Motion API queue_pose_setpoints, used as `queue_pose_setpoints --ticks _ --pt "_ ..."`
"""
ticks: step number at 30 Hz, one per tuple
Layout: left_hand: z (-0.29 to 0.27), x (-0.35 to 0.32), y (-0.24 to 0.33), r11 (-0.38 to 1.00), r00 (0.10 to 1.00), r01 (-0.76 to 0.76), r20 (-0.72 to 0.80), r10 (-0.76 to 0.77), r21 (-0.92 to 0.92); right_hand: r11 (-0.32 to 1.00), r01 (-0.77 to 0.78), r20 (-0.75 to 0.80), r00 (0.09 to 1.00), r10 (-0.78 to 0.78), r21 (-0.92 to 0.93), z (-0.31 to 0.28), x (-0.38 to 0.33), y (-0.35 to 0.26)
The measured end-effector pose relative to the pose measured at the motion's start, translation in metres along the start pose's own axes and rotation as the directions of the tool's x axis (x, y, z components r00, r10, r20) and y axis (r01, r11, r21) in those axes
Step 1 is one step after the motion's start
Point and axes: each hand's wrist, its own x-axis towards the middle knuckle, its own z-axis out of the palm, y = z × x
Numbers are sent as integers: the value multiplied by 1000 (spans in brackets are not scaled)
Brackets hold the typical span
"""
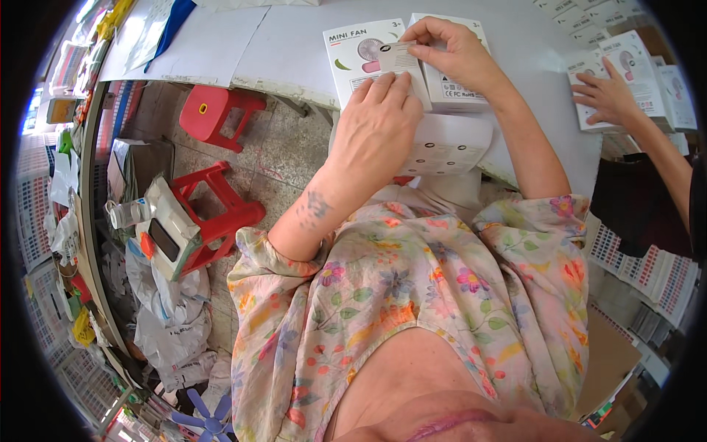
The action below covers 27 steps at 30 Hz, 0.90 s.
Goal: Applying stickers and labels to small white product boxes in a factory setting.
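Observation:
A white carton (340, 57) printed with a picture of a small fan lies at the table's near edge. On its face is a grey, printed sticker label (398, 59). My left hand (377, 114) rests on the carton, its fingers stretched over the label's lower edge. With thumb and forefinger, my right hand (453, 55) pinches the label's upper right corner. A second white carton (453, 90) lies beside the first, partly under my right hand. Below both, a curling white sheet of labels (451, 144) hangs over the table edge.
At the right, another person's hand (607, 92) touches a stack of similar cartons (644, 74). More cartons (582, 18) stand at the far right. Two red stools (213, 114) are on the floor at left, near a shelf. A phone (163, 239) lies on a package there.

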Motion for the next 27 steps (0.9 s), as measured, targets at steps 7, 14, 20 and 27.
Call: queue_pose_setpoints --ticks 7,14,20,27 --pt "4 3 -6 1000 998 10 56 -11 22 1000 -7 -22 1000 7 -24 2 -2 -1" --pt "5 4 -6 999 997 15 77 -17 30 442 220 -31 870 -492 -869 11 -17 -13" --pt "3 4 -3 999 993 27 113 -31 42 664 -16 -167 972 -165 -748 9 -4 -24" --pt "8 0 -9 1000 999 -27 42 28 -6 568 -186 -194 980 47 -802 13 17 -34"
